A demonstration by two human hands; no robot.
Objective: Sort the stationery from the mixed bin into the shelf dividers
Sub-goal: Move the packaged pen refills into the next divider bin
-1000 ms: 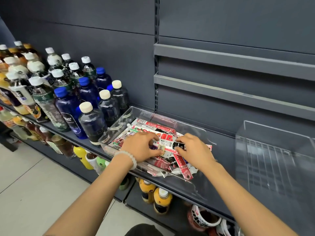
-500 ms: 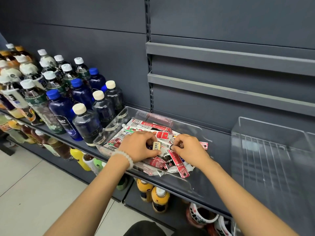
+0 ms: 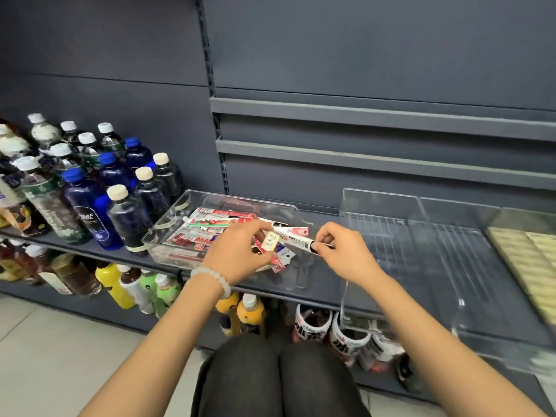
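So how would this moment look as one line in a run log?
left hand: holds small yellow packet | right hand: pinches white pen pack | over clear bin | dividers: unfilled

Two hands (image 3: 237, 254) at six o'clock — one clear bin (image 3: 168, 227), three blue-capped bottles (image 3: 90, 206) at nine o'clock.

Right hand (image 3: 346, 254) with white packet (image 3: 296, 237), now raised off bin (image 3: 168, 233).
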